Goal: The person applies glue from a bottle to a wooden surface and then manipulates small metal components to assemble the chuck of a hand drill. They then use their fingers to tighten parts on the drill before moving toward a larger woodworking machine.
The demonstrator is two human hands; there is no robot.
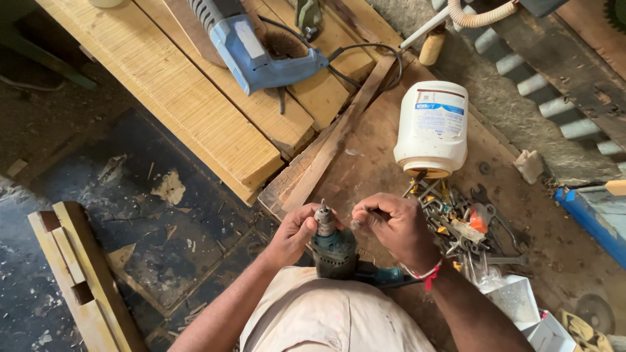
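Observation:
A dark teal power drill (334, 251) rests upright on my lap with its metal chuck (324, 219) pointing up. My left hand (293, 234) wraps around the drill just below the chuck. My right hand (396, 225) hovers beside the chuck, fingers pinched on a small thin metal piece near its tip; what the piece is I cannot tell. A red thread circles my right wrist.
A blue electric drill (257, 49) lies on pale wooden planks (195, 111) at the top. A white plastic jar (432, 127) lies tipped, with several metal bits and tools (456, 218) spilled below it. A wooden frame (78, 274) is at left, small white boxes (521, 309) at lower right.

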